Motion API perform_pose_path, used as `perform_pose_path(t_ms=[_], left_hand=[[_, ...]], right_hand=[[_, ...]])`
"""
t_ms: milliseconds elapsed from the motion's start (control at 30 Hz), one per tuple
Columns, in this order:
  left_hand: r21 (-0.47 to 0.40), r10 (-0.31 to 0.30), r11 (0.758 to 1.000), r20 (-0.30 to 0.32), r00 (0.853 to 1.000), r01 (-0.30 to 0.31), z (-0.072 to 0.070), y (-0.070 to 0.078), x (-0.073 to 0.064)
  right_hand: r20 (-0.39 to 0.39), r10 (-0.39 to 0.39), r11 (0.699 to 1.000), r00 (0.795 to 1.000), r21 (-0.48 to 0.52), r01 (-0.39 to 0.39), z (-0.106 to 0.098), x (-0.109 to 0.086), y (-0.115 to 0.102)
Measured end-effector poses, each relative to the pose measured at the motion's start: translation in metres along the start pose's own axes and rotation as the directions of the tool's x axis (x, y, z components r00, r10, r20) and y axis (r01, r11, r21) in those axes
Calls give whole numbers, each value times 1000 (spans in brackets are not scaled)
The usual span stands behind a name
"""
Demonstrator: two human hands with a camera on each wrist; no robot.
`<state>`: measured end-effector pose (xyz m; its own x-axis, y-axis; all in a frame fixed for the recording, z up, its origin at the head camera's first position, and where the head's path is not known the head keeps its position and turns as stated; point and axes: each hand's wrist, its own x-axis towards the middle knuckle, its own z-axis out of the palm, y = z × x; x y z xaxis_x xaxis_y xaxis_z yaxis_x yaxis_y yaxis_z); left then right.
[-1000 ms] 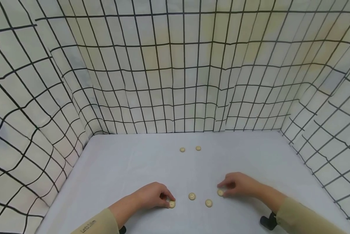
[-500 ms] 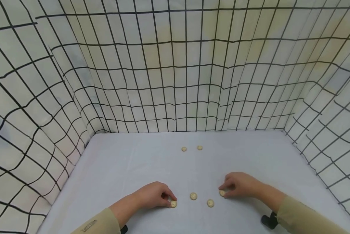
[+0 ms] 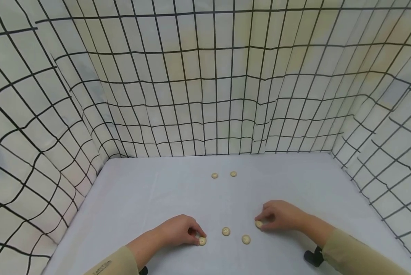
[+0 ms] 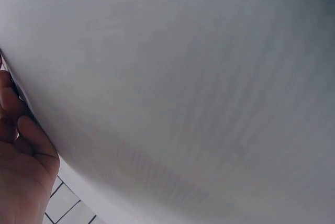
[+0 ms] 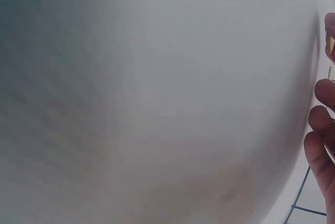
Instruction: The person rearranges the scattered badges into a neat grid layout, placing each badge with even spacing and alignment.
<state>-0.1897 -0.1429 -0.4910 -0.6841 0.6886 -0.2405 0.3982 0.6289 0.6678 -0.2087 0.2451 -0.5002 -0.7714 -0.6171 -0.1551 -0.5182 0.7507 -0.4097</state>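
Note:
In the head view my left hand (image 3: 179, 230) pinches a round cream button (image 3: 202, 241) between thumb and index finger, low on the white tabletop. Farther right, my right hand (image 3: 283, 216) holds another cream button (image 3: 258, 224) between its thumb and fingertips; part of that button is covered by them. Between the hands lie two loose buttons, one at centre (image 3: 226, 231) and one slightly nearer (image 3: 246, 239). The left wrist view has curled fingers (image 4: 26, 130) at its left edge. At the right edge of the right wrist view, fingers (image 5: 320, 124) show.
Two more buttons, a left one (image 3: 214, 175) and a right one (image 3: 233, 174), lie toward the back of the white table (image 3: 150, 194). White walls with a black grid (image 3: 191, 114) enclose the back and both sides. A black device (image 3: 313, 258) sits at the right wrist.
My right hand has shifted slightly up in the head view, its button moving along between the fingers. The left hand and the other buttons stay where they were.

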Motion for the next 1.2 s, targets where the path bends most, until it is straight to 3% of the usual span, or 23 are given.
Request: perform_pose_path(t_ms=[167, 367, 700, 900, 1200], left_hand=[[-13, -5, 1000, -4, 1000, 5, 1, -1, -2], [-15, -18, 1000, -1, 1000, 18, 1, -3, -3], [3, -19, 1000, -8, 1000, 19, 1, -4, -4], [4, -11, 1000, -1, 1000, 11, 2, -3, -3], [37, -7, 999, -10, 1000, 7, 2, -4, -4]], right_hand=[[-32, 24, 1000, 999, 14, -24, -1, 7, 4], [-87, 116, 993, 989, 34, -113, -6, 19, 17], [-131, 257, 962, 958, 128, -241, -25, 47, 44], [-153, 325, 943, 933, 130, -307, -35, 60, 60], [-163, 421, 903, 892, 166, -396, -45, 88, 68]])
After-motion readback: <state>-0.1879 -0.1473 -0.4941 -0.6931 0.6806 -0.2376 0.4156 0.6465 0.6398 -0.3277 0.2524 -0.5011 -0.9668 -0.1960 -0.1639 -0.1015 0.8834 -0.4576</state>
